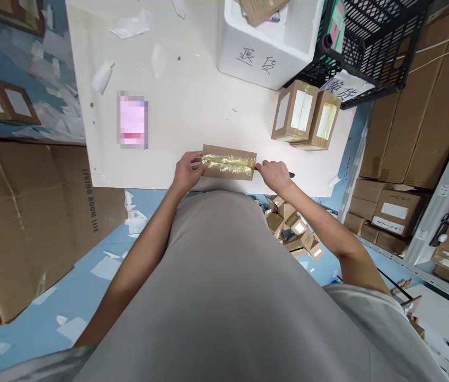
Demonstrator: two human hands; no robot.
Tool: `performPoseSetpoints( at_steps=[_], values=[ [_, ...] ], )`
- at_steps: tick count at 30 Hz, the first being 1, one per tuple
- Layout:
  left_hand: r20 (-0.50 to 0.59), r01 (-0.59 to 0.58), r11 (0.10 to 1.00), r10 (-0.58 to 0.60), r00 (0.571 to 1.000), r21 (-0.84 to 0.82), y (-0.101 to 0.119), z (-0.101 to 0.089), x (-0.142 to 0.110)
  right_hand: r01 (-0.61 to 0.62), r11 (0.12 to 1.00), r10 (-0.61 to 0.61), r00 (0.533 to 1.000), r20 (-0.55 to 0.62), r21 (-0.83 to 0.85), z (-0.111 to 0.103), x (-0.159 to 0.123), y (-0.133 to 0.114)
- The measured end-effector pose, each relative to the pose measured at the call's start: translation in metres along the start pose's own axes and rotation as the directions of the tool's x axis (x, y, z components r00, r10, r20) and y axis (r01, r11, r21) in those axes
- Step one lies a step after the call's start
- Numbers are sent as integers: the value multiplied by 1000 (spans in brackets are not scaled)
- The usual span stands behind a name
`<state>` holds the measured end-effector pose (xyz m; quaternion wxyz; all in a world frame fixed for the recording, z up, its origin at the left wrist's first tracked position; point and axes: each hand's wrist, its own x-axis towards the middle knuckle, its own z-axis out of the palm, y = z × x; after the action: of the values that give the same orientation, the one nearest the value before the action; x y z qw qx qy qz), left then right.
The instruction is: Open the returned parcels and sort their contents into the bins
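Note:
A small brown cardboard box (228, 173) lies at the table's near edge, with shiny yellowish tape along its top. My left hand (187, 171) grips the box's left end between thumb and fingers. At the opposite end, my right hand (275, 175) is closed around a slim box cutter (291, 174). Only its black rear end and a bit of red at the front show; the fist hides the rest. The red front meets the right end of the tape. Whether the blade touches the tape I cannot tell.
On the white table (176, 106) are two taped boxes (302, 110), a white foam bin (266, 58), a black crate (379, 48) and a blurred pink item (132, 122). A large carton (41, 212) stands left. Small boxes (293, 228) lie below the table's right side.

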<state>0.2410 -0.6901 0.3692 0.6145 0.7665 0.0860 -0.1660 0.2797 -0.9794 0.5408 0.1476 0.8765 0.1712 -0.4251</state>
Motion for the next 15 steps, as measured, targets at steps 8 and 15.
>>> performPoseSetpoints(
  at_steps=[8,15],
  values=[
    [-51,61,998,-60,997,20,6,1,-1,45,997,-40,996,-76,62,40,10,35],
    [-51,117,993,-118,992,-31,10,-2,1,192,923,-112,964,-242,335,104,44,57]
  ],
)
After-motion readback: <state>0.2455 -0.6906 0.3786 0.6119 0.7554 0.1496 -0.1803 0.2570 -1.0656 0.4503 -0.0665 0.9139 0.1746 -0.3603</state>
